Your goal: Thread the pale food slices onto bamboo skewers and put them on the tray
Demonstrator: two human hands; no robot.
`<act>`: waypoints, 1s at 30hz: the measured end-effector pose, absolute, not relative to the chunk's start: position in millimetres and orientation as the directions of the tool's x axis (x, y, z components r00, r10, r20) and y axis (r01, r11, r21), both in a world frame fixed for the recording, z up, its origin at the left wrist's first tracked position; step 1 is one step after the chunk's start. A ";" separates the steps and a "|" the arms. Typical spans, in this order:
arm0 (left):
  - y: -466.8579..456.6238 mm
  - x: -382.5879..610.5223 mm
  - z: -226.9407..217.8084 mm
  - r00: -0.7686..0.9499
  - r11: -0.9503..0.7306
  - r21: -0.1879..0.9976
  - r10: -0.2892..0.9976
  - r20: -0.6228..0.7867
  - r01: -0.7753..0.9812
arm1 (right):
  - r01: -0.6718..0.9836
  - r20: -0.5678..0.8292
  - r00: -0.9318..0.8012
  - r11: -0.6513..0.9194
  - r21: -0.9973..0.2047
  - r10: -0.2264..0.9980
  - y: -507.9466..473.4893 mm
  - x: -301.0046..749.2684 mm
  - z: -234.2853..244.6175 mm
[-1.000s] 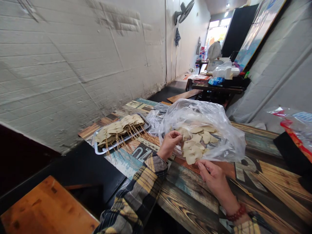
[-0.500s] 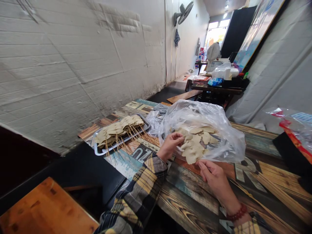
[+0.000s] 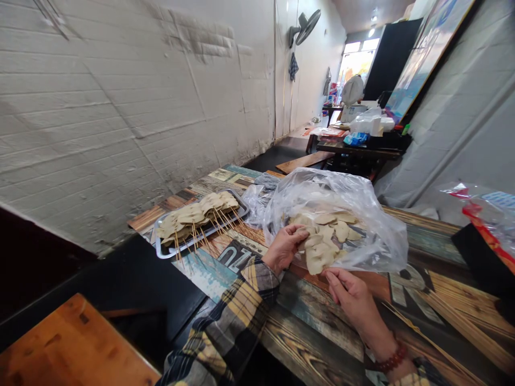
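Observation:
Thin, flat beige food pieces (image 3: pixel 321 256) hang together between my two hands, in front of an open clear plastic bag. My left hand (image 3: pixel 286 247) pinches the upper left edge of one flat piece between thumb and fingers. At the lower end, my right hand (image 3: pixel 351 296) is closed on the skewer under these pieces; the stick is mostly hidden by the fingers. More loose beige pieces (image 3: pixel 341 230) lie inside the plastic bag (image 3: pixel 384 241). To the left, a metal tray (image 3: pixel 164 252) holds a pile of skewered beige pieces (image 3: pixel 195 214), their sticks poking over its near edge.
Bare bamboo skewers (image 3: pixel 469 327) lie on the patterned wooden table (image 3: pixel 309 311) at right. Crumpled plastic (image 3: pixel 254 203) sits between tray and bag. An orange wooden stool (image 3: pixel 76 348) stands at lower left. Further back, a cluttered table (image 3: pixel 358 147) stands below a wall fan (image 3: pixel 304 27).
My left hand has shifted slightly right and down along the flat piece. The right hand stays at the lower end, still closed. The tray is unchanged.

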State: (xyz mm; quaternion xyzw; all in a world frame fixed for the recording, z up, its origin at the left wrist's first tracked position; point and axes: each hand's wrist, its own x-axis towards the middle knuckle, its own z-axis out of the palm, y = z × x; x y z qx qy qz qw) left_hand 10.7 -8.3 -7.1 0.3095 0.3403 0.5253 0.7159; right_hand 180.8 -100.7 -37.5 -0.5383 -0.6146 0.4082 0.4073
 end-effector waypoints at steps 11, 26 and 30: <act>-7.2 11.3 -10.2 0.223 0.306 0.818 0.949 -0.223 -0.487 | 0.450 0.135 -0.019 0.129 -0.884 0.991 -103.8 180.7 -35.0; -5.2 8.2 -11.3 0.230 0.290 0.822 0.953 -0.199 -0.490 | 0.337 0.046 -0.009 0.046 -0.941 0.999 -101.6 181.8 -40.4; -3.7 7.5 -12.1 0.216 0.278 0.831 0.957 -0.195 -0.482 | 0.421 0.120 0.010 0.105 -0.901 0.993 -102.7 181.9 -36.7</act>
